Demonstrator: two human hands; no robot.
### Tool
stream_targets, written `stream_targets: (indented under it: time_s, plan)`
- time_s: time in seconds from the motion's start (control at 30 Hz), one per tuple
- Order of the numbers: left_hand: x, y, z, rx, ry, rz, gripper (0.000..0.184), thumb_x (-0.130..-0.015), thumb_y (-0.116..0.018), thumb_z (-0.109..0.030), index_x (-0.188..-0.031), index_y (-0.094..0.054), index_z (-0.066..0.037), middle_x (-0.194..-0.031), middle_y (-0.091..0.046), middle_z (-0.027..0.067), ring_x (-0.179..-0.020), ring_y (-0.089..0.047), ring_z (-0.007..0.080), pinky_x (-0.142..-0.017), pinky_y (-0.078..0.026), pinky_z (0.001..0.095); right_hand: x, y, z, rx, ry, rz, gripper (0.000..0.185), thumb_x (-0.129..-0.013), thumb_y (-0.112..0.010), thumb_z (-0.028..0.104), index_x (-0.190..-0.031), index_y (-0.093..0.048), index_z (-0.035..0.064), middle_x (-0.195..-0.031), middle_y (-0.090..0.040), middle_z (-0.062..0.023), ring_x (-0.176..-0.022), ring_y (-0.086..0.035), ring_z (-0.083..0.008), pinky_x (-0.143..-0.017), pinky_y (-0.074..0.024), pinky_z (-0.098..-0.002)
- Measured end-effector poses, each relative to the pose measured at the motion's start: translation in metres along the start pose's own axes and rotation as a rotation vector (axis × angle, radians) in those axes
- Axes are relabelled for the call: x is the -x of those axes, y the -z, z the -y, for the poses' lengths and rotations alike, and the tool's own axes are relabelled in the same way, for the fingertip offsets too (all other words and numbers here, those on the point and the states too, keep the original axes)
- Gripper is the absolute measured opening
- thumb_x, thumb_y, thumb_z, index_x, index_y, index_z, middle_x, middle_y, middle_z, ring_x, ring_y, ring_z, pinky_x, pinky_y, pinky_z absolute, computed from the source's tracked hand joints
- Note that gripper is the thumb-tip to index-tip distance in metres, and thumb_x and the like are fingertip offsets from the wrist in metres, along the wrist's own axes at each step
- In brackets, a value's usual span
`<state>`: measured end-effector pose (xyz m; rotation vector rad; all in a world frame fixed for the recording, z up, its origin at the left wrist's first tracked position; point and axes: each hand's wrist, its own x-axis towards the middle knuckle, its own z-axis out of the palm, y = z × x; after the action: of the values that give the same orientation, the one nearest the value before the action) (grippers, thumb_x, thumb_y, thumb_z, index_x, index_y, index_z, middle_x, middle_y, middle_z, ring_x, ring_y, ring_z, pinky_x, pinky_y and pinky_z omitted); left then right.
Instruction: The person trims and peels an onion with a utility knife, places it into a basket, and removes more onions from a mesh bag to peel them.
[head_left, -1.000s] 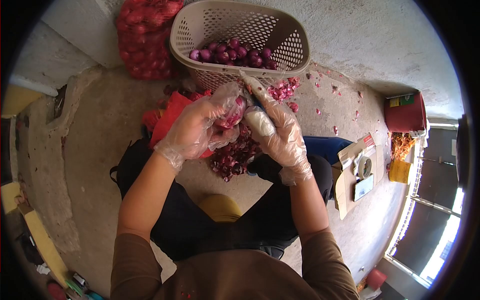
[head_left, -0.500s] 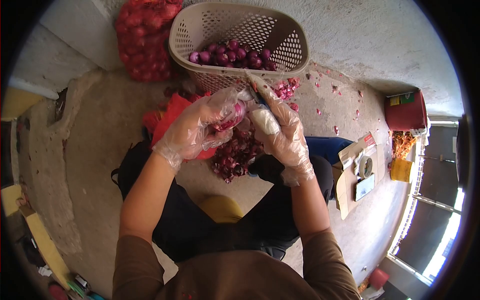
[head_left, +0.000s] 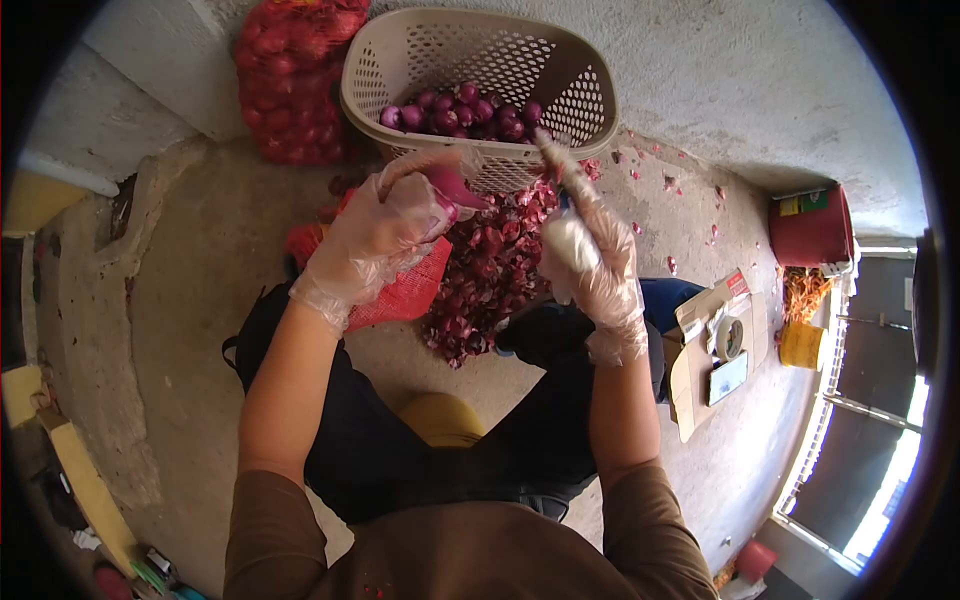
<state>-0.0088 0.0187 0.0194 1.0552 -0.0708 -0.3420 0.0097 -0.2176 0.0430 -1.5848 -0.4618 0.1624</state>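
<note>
My left hand (head_left: 385, 235), in a clear plastic glove, is closed around a red onion (head_left: 443, 208). A loosened strip of purple skin sticks out from the onion to the right. My gloved right hand (head_left: 590, 245) is closed on a small knife (head_left: 566, 200), mostly hidden by the fingers, with a dark blue part showing. Something white covers that thumb under the glove, and the index finger points forward. Below and between the hands lies a heap of onion skins (head_left: 490, 270). A red mesh bag (head_left: 405, 290) lies beneath my left hand.
A beige perforated basket (head_left: 365, 105) with several peeled onions stands ahead, beside a full red net sack of onions (head_left: 290, 90). At right are a cardboard piece (head_left: 690, 385) bearing a tape roll (head_left: 730, 337) and a phone (head_left: 728, 380), then a dark red bucket (head_left: 812, 228).
My hands have moved apart, left hand leftward and right hand rightward. The onion has come away from the knife, with a skin strip now hanging off it. More of the skin heap shows.
</note>
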Motion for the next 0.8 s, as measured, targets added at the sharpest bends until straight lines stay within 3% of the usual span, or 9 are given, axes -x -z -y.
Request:
stream_targets:
  time_s: [0.07,0.13,0.2,0.27,0.37,0.47,0.6,0.67,0.8]
  plan:
    - [0.002,0.0,-0.001,0.004,-0.03,0.002,0.09,-0.07,-0.083,-0.051,-0.138,-0.046,-0.004,-0.126,-0.057,0.0038,-0.108,-0.061,0.0128,-0.083,-0.051,0.0219,0.001,0.005,-0.001,0.09,0.083,0.132,0.069,-0.093,-0.064,0.023,-0.153,-0.033,0.0099,-0.116,-0.062,-0.0109,-0.081,-0.062,-0.0145,-0.073,-0.0498,-0.0302]
    - [0.006,-0.014,-0.007,0.039,-0.073,-0.022,0.084,-0.071,-0.083,-0.045,-0.137,-0.048,-0.006,-0.118,-0.059,-0.0008,-0.104,-0.061,0.0088,-0.08,-0.048,0.02,0.004,0.004,0.005,0.206,0.065,0.244,0.075,-0.092,-0.066,0.024,-0.154,-0.028,0.0083,-0.133,-0.057,-0.0181,-0.096,-0.066,-0.0226,-0.085,-0.0508,-0.0349]
    - [0.011,-0.014,-0.006,0.059,-0.004,-0.05,0.086,-0.07,-0.082,-0.052,-0.136,-0.049,-0.008,-0.119,-0.058,-0.0001,-0.107,-0.062,0.0107,-0.079,-0.049,0.0206,0.006,0.002,0.015,0.39,0.082,0.328,0.081,-0.09,-0.068,0.025,-0.155,-0.023,0.0066,-0.14,-0.052,-0.0235,-0.113,-0.064,-0.0359,-0.092,-0.0498,-0.0372]
    - [0.011,-0.009,-0.004,-0.082,-0.013,-0.022,0.091,-0.07,-0.08,-0.06,-0.136,-0.048,-0.006,-0.123,-0.058,0.0033,-0.111,-0.061,0.0145,-0.083,-0.05,0.0241,0.007,-0.002,0.017,0.394,0.078,0.329,0.08,-0.09,-0.069,0.026,-0.154,-0.024,0.0064,-0.141,-0.051,-0.0217,-0.113,-0.062,-0.039,-0.091,-0.0504,-0.0383]
    - [0.003,0.004,0.005,-0.247,-0.077,0.097,0.09,-0.074,-0.076,-0.061,-0.134,-0.047,0.0,-0.129,-0.057,0.0106,-0.115,-0.06,0.0215,-0.094,-0.052,0.0313,0.007,-0.006,0.011,0.383,0.127,0.311,0.072,-0.089,-0.07,0.028,-0.15,-0.036,0.0068,-0.132,-0.058,-0.0207,-0.109,-0.064,-0.039,-0.089,-0.0517,-0.0395]
    - [0.002,0.007,0.007,-0.072,-0.036,0.138,0.068,-0.08,-0.078,-0.036,-0.128,-0.05,0.002,-0.125,-0.06,0.0141,-0.108,-0.063,0.0253,-0.092,-0.052,0.0331,0.008,-0.003,0.021,0.404,0.066,0.361,0.061,-0.09,-0.068,0.025,-0.144,-0.046,0.0078,-0.122,-0.064,-0.0211,-0.108,-0.065,-0.0384,-0.088,-0.052,-0.0385]
    - [0.002,0.007,-0.002,-0.8,-0.206,0.112,0.049,-0.076,-0.07,-0.002,-0.121,-0.052,0.004,-0.113,-0.064,0.0177,-0.099,-0.066,0.0301,-0.087,-0.054,0.0342,0.008,-0.008,0.023,0.337,0.085,0.258,0.051,-0.093,-0.065,0.021,-0.141,-0.051,0.0085,-0.113,-0.067,-0.0225,-0.104,-0.068,-0.036,-0.087,-0.0524,-0.0378]
    - [0.001,0.01,-0.003,-0.951,-0.186,0.111,0.047,-0.074,-0.067,0.004,-0.119,-0.054,0.005,-0.108,-0.066,0.0163,-0.096,-0.067,0.0292,-0.084,-0.054,0.0339,0.009,-0.01,0.013,0.268,0.086,0.217,0.05,-0.094,-0.063,0.02,-0.141,-0.051,0.008,-0.113,-0.067,-0.0214,-0.101,-0.069,-0.0331,-0.086,-0.0525,-0.0373]
    - [0.002,-0.003,-0.014,-0.334,0.184,0.137,0.046,-0.072,-0.069,-0.003,-0.117,-0.061,0.004,-0.102,-0.067,0.0081,-0.09,-0.065,0.0182,-0.078,-0.054,0.0299,0.004,-0.011,-0.005,0.182,0.148,0.101,0.052,-0.095,-0.062,0.021,-0.142,-0.049,0.0053,-0.119,-0.068,-0.0132,-0.1,-0.069,-0.0247,-0.086,-0.052,-0.0349]
